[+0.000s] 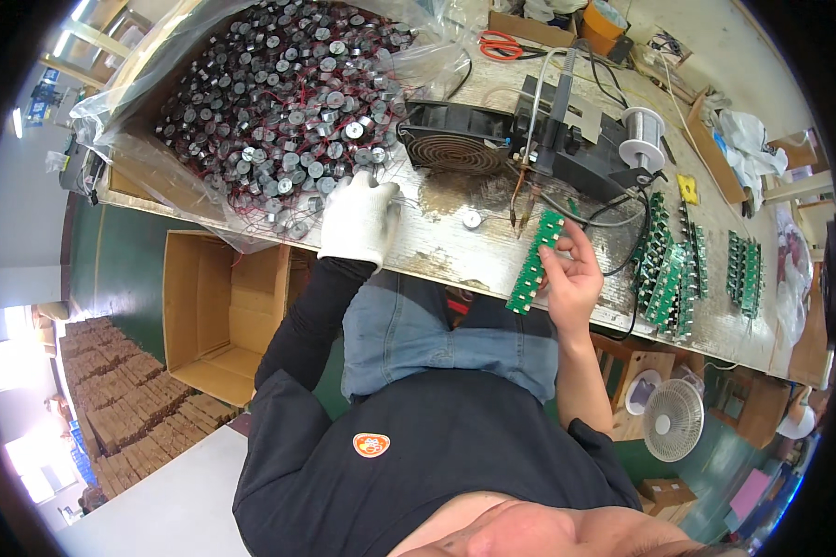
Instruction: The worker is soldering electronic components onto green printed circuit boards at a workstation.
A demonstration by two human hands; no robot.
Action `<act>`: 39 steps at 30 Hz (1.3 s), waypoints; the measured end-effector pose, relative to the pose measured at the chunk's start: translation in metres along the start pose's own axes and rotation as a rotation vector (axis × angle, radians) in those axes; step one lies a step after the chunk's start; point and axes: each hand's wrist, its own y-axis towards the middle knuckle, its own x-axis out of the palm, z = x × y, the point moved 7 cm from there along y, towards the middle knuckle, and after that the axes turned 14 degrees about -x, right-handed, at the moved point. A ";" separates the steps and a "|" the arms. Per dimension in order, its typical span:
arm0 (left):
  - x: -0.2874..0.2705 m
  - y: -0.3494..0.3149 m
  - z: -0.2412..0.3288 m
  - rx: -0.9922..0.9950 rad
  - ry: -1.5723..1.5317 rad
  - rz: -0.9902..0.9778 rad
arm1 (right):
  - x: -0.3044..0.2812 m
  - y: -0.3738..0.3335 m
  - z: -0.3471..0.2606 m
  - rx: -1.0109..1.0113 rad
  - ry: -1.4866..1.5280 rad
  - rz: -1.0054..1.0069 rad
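My left hand (358,223), in a white glove, is at the table's front edge beside a heap of small round silver-and-black parts with thin red wires (297,102). Its fingers are curled, and whatever they pinch is hidden from view. Between thumb and fingers, my bare right hand (574,271) grips a long green circuit board strip (536,265) with pale components along it. The strip tilts over the table edge, just below the soldering iron tips (518,218). One loose round part (472,220) lies on the tabletop between my hands.
A black fan (460,144) and a soldering stand holding a solder wire spool (643,139) are behind the hands. Stacked green boards (664,269) lie to the right. Red scissors (500,45) are at the back. An open cardboard box (218,306) is below the table's left side.
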 end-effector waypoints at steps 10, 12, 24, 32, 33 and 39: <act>0.011 0.006 0.002 0.159 0.066 0.011 | -0.001 -0.003 0.001 -0.006 0.003 -0.002; 0.009 0.005 0.008 0.204 0.091 0.042 | -0.001 -0.003 0.000 -0.022 0.007 0.000; -0.027 0.005 -0.066 -0.472 -1.742 0.158 | 0.003 -0.001 -0.001 0.011 0.004 -0.031; -0.026 -0.021 -0.028 -0.386 -1.274 0.157 | 0.001 0.001 0.003 0.066 -0.004 -0.163; -0.022 -0.024 -0.016 -0.281 -1.181 0.148 | 0.002 0.001 0.006 0.113 0.020 -0.188; -0.006 -0.048 0.047 0.093 -0.717 0.049 | 0.004 -0.004 0.002 0.215 0.041 -0.219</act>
